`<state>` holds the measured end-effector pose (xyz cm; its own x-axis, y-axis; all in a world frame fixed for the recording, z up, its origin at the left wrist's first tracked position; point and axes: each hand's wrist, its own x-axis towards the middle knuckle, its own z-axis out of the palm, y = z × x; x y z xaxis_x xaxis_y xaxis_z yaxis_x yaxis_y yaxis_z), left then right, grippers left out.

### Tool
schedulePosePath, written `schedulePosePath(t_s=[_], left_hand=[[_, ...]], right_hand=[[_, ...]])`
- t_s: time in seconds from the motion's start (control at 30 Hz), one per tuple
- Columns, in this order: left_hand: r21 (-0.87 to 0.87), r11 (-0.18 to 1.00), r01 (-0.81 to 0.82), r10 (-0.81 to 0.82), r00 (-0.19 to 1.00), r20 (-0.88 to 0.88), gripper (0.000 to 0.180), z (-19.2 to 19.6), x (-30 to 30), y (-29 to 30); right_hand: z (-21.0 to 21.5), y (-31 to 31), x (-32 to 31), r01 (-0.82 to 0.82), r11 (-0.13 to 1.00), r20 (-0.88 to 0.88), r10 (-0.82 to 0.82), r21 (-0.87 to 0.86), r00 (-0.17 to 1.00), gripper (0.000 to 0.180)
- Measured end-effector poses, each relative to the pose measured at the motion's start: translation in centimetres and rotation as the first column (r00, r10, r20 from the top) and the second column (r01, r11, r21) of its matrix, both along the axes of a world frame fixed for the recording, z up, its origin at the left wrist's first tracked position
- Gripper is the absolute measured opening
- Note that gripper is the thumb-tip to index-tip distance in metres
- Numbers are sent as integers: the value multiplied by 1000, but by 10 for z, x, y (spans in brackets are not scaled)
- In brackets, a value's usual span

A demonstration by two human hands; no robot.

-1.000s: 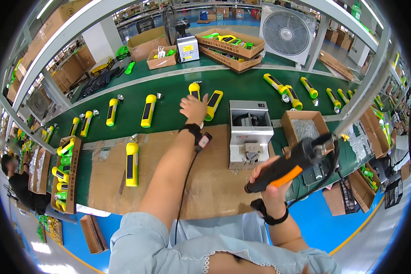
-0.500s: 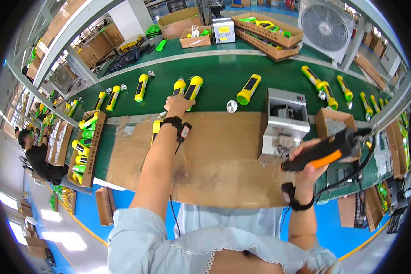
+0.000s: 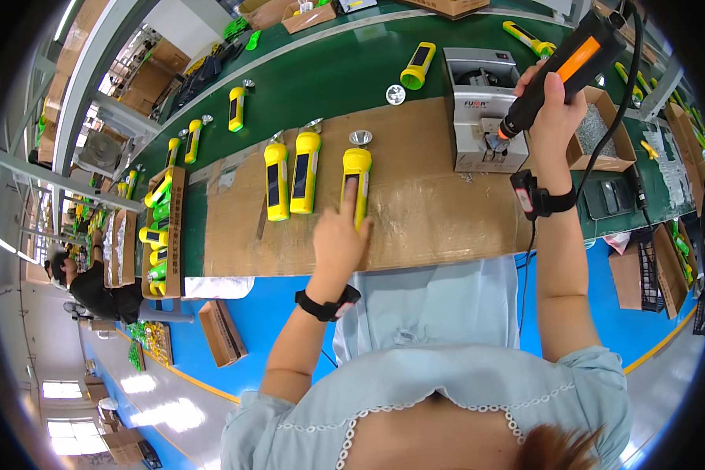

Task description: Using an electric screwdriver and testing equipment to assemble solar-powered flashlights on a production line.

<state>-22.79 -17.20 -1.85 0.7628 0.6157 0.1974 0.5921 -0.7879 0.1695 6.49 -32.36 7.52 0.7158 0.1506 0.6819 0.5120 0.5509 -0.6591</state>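
Presently, left of the machine, the left hand lays 1 finger on a torch; I cannot tell whether it clasps, and a loose hold could let it roll, tugging the reflector. The right hand grips the driver, whose tip could catch the machine's front if swung carelessly.

left hand: green surface to cardboard | flashlights there: now three | driver: raised to machine
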Motion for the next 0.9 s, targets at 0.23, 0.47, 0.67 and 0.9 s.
schedulePosePath(t_s=[0.23, 0.47, 0.67, 0.9], left_hand=[[-595, 753, 280, -354, 935, -9, 85, 30, -2, -54], [-62, 880, 472, -467, 881, 80, 65, 22, 38, -66], [-120, 893, 434, -410, 894, 182, 52, 1, 89, -62], [52, 950, 308, -311, 949, 61, 49, -13, 107, -61]], right_hand=[[-5, 5, -5, -24, 992, 17, 27, -121, 999, 30], [-4, -5, -13, -293, 926, -260, 230, -238, 938, 46], [-15, -24, -43, -358, 908, -323, 279, -217, 904, 89], [-25, -12, -32, -268, 915, -299, 176, -302, 938, 91]])
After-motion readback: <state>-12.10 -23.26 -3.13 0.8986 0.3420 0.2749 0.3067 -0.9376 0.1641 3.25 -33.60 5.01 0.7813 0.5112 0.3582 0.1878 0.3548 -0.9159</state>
